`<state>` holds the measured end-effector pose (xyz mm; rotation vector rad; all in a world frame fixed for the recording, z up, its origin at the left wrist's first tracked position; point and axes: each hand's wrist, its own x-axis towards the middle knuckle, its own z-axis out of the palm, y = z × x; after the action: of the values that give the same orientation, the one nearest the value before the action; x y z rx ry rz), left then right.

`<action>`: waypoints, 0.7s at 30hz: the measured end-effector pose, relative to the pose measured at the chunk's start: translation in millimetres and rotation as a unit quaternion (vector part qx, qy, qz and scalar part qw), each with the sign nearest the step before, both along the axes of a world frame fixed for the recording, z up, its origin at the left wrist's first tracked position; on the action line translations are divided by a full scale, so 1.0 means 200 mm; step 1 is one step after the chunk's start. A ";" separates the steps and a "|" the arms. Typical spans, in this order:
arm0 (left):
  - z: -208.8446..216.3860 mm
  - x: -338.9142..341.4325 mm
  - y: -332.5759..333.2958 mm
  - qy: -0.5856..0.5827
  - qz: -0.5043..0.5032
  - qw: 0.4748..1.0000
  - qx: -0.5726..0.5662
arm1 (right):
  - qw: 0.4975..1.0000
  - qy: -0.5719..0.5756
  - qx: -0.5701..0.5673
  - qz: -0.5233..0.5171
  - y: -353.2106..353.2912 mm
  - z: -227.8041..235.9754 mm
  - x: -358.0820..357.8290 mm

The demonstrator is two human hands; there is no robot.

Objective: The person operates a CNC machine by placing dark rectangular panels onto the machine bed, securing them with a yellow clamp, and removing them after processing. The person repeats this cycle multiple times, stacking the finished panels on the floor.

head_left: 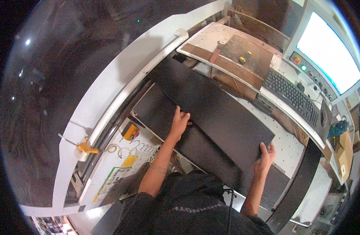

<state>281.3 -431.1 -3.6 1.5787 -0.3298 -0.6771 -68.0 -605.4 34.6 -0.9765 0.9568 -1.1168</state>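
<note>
A large dark rectangular panel (215,105) lies slanted across the work surface in front of me. My left hand (180,124) grips its near long edge, with fingertips on the top. At the panel's right end, my right hand (265,157) holds the edge near the corner, thumb over the top face. Another dark board (203,154) lies nearer my body, partly beneath the first panel. A stack of dark thin boards (277,186) shows its layered edges just right of my right forearm.
A white machine beam (137,78) runs along the left. A yellow box with a red button (131,132) and coiled cable sit below it. At right are a keyboard (291,96), a lit monitor (328,51) and a shelf with a yellow tape measure (242,59).
</note>
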 end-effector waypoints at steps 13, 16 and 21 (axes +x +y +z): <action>-0.04 0.33 -0.17 -0.294 -0.129 0.939 0.124 | 0.985 0.114 -0.106 -0.068 -0.60 -0.35 -0.15; -0.06 0.48 -0.24 -0.464 -0.097 0.855 0.211 | 0.835 0.486 -0.260 -0.006 -0.60 -0.35 -0.27; -0.07 0.60 -0.39 -0.463 -0.147 0.752 0.445 | 0.745 0.559 -0.323 0.170 -0.45 -0.31 -0.29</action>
<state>401.6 -508.3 -18.1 2.7855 -1.1340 -0.1845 -126.8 -696.3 -27.7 -2.4460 1.2297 -0.4285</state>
